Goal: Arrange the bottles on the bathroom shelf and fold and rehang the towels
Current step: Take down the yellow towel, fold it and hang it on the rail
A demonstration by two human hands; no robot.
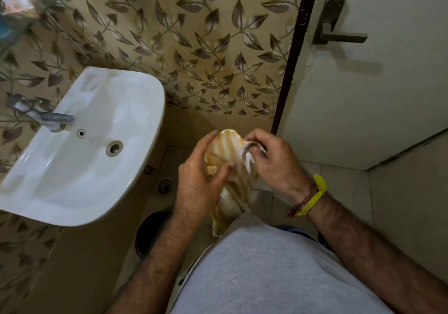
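Sink (135, 168) beside leaf-patterned wall (194, 34)

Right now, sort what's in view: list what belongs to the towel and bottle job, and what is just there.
Job:
towel, held by left hand and right hand
shelf, top left, blurred

Just there:
sink
tap
door handle
floor drain

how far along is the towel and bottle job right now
Nothing looks finished. In hand: the striped towel, bunched between the left hand and right hand, not yet folded or hung. The shelf at top left is too blurred to judge.
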